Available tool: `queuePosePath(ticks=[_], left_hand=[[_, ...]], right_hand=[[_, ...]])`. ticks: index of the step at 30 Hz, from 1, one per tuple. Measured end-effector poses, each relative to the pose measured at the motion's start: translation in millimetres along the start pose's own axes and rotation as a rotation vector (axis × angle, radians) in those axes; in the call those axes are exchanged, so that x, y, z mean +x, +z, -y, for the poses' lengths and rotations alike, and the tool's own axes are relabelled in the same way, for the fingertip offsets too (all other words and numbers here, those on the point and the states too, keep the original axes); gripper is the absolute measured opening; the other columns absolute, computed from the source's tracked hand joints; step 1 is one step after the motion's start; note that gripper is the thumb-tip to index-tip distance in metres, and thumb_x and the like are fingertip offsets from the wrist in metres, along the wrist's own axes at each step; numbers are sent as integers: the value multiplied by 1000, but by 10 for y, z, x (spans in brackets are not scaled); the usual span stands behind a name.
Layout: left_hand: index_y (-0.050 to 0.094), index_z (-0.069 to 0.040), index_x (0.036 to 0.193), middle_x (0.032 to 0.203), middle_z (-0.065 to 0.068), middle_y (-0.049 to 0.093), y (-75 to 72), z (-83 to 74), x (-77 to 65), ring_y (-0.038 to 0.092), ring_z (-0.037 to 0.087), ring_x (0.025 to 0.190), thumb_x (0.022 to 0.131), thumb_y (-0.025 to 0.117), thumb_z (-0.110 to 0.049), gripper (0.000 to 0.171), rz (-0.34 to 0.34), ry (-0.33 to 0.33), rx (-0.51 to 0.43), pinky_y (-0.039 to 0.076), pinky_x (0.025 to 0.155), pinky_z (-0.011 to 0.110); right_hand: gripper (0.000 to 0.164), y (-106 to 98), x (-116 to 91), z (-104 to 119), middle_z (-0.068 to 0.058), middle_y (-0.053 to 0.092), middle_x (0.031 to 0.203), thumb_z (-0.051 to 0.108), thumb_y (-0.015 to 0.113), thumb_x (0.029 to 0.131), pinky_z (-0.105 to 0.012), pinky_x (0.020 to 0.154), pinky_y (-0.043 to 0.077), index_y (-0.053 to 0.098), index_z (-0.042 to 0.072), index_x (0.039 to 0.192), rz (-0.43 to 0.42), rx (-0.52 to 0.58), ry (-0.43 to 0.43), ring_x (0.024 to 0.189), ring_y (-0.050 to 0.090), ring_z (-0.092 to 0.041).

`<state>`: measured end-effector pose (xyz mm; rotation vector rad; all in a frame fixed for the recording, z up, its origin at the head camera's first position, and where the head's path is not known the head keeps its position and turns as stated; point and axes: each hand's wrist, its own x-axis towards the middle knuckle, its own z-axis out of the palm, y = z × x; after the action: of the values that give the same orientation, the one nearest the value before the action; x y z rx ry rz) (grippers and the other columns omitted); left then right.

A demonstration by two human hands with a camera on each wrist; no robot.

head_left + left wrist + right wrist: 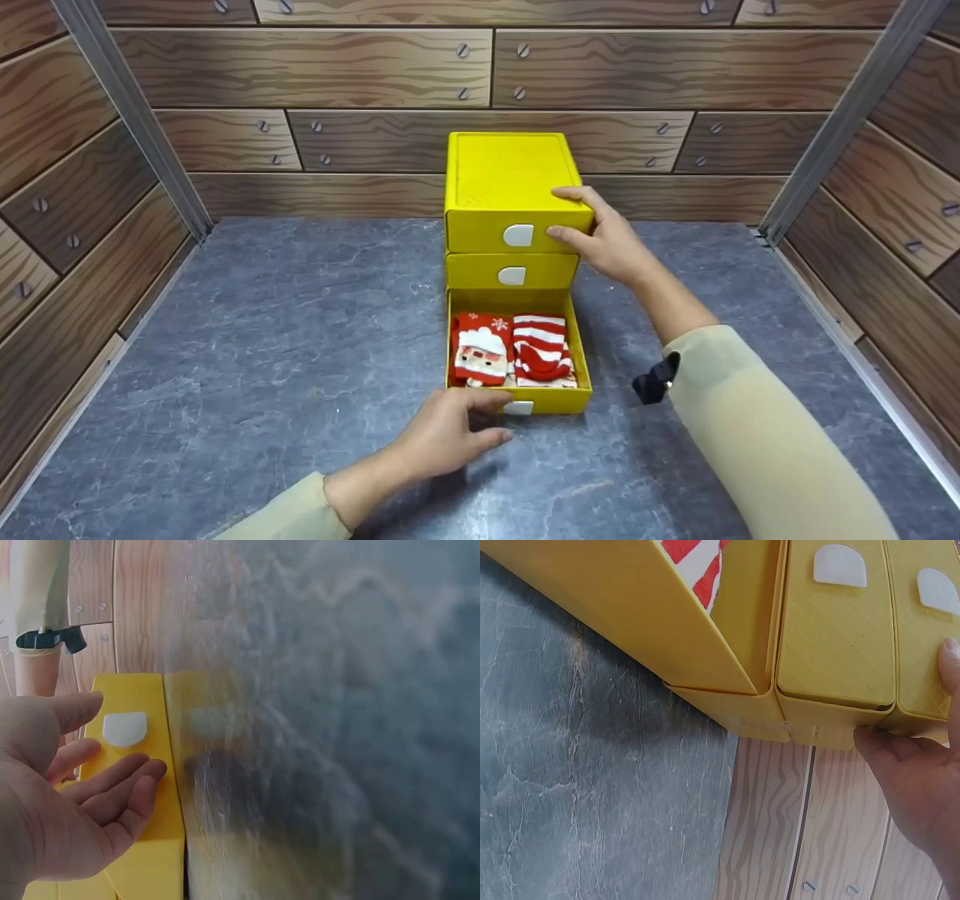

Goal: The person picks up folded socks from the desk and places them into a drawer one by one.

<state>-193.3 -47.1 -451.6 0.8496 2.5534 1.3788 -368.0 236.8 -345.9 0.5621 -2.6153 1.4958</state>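
A yellow three-drawer box stands on the table, its bottom drawer pulled out. Inside that drawer lie two folded red-and-white socks side by side: one with a Santa face, the other striped. My left hand is at the left part of the drawer's front, fingers loosely bent beside the white pull tab. With my right hand I grip the box's upper right corner; the thumb lies on the top drawer's front and the other fingers reach over the top and side.
A grey marbled tabletop surrounds the box. Wood-pattern walls enclose the back and both sides, with metal posts at the corners. A black wrist device hangs at the right sleeve.
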Motion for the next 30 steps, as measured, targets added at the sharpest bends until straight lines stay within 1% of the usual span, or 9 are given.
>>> queuePosePath(ticks=[3, 7, 11, 16, 21, 24, 30], left_hand=[[76, -12, 132, 123, 3, 77, -10, -6, 15, 74, 19, 107, 93, 84, -18, 40, 14, -5, -5, 58, 96, 37], [77, -10, 130, 120, 5, 78, -22, -13, 34, 75, 20, 105, 94, 84, -20, 38, 23, -1, -2, 59, 93, 35], [77, -10, 129, 117, 6, 78, -26, -12, 65, 75, 20, 102, 93, 84, -20, 38, 23, 6, 7, 59, 90, 33], [77, -9, 129, 117, 7, 78, -31, -7, 114, 75, 20, 101, 93, 85, -18, 38, 25, 2, 8, 59, 90, 33], [79, -12, 127, 116, 1, 79, -33, -12, 181, 72, 12, 97, 92, 85, -17, 35, 26, -5, 22, 58, 87, 32], [80, -13, 126, 115, 1, 79, -19, -5, 234, 72, 10, 95, 92, 85, -16, 34, 12, -7, 34, 58, 87, 32], [79, -8, 126, 118, 6, 78, -2, 29, 344, 75, 19, 102, 93, 84, -14, 34, -20, -10, 32, 58, 91, 33]], right_hand=[[61, 7, 7, -1, -17, 52, 142, 33, 72, 103, -41, 96, 52, 45, 24, 158, 5, 1, 3, 118, 58, -30], [61, 6, 11, 1, -18, 52, 143, 34, 72, 104, -42, 98, 51, 45, 25, 158, 5, -7, 6, 118, 57, -30], [61, 1, 10, 5, -18, 52, 143, 34, 71, 104, -41, 98, 51, 45, 24, 158, 4, -14, 3, 118, 57, -30], [61, -1, 7, 8, -18, 52, 141, 32, 72, 104, -39, 96, 51, 45, 23, 158, 2, -2, -5, 117, 57, -30], [60, -6, -5, 9, -18, 52, 140, 29, 71, 104, -34, 91, 51, 45, 22, 158, -6, 10, -3, 115, 57, -29], [60, -6, -6, 10, -18, 51, 141, 26, 71, 105, -33, 89, 51, 45, 22, 158, -6, 16, 7, 114, 56, -28], [61, -1, -3, 12, -20, 50, 145, 25, 70, 105, -39, 95, 50, 43, 22, 160, -2, 14, 16, 119, 56, -30]])
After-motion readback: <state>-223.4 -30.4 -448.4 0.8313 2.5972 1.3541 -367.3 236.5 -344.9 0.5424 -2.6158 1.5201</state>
